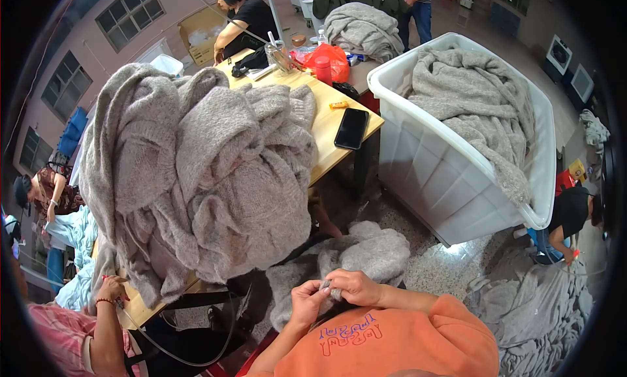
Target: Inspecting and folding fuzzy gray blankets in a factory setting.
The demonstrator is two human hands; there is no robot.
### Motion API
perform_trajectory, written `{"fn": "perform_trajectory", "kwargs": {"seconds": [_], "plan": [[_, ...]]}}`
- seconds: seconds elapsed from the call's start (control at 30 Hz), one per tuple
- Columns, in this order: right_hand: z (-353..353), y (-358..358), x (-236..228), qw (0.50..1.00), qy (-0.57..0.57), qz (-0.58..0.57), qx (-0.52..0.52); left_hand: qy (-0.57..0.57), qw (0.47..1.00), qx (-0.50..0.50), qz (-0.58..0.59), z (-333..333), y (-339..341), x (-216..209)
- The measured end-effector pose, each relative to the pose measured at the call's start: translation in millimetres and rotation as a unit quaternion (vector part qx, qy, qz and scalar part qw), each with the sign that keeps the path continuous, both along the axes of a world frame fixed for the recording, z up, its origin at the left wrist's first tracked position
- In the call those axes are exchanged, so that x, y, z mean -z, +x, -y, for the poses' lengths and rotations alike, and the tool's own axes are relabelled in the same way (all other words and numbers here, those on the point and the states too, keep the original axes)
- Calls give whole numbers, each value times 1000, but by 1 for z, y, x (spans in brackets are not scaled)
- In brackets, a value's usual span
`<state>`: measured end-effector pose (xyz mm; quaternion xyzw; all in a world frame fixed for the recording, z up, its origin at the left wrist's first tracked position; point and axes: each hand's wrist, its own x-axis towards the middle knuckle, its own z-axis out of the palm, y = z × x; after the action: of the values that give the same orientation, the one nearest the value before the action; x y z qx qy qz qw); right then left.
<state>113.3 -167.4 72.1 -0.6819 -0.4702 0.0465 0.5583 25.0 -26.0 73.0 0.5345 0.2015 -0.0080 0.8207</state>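
Observation:
My left hand (pixel 307 302) and my right hand (pixel 354 287) meet close in front of my chest. Fingers of both are closed, pinching a small bit of grey knit fabric between them. It appears to belong to the fuzzy grey knit garment (pixel 375 250) draped over my lap, though my hands hide part of the join. Beyond them, to the left, a tall heap of similar grey knit sweaters (pixel 215 161) covers much of a wooden table (pixel 320 156).
A white wheeled-type bin (pixel 444 171) full of grey knits stands at the right. On the table lie a black phone (pixel 351 129), a red bottle (pixel 323 70) and a red bag (pixel 336 58). A co-worker's hand (pixel 112 289) is at lower left. More knits (pixel 539 312) cover the floor at right.

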Motion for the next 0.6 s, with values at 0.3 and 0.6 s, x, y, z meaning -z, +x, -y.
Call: {"fn": "perform_trajectory", "kwargs": {"seconds": [0.3,0.6], "plan": [[-1,14,-1,961,-118,-237,-79,150,988,-19,22,-4,2,11],[7,-11,20,991,-121,-44,-15,321,946,-16,44,2,-10,11]]}}
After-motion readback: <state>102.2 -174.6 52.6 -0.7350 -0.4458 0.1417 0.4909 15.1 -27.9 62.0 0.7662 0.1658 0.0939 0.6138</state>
